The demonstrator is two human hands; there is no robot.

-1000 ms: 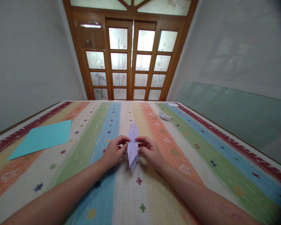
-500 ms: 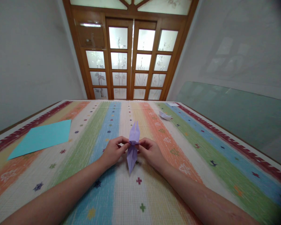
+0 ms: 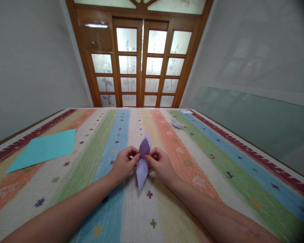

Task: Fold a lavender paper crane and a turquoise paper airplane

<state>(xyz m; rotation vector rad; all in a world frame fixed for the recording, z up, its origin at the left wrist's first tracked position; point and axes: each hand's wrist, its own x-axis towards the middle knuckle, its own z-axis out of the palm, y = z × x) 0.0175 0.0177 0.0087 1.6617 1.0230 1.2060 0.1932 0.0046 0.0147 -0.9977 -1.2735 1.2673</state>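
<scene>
A folded piece of purple origami paper (image 3: 142, 170) is held upright lengthwise over the table, in the middle of the head view. It has a pointed lower end and narrow points at the top, with a darker flap across its upper half. My left hand (image 3: 126, 162) pinches its left edge at the middle, thumb and fingers closed. From the other side, my right hand (image 3: 161, 164) grips the paper at the same height, its thumb pressed on the front near the centre. The fingertips behind the paper are hidden.
A flat turquoise sheet (image 3: 44, 148) lies on the left of the striped tablecloth (image 3: 91, 162). A small pale folded paper piece (image 3: 177, 124) rests farther back on the right. Beyond the table stand wooden doors (image 3: 142, 64) with glass panes.
An upper flap of the purple paper now shows a darker face over its top half. My right thumb has shifted left onto the paper's centre.
</scene>
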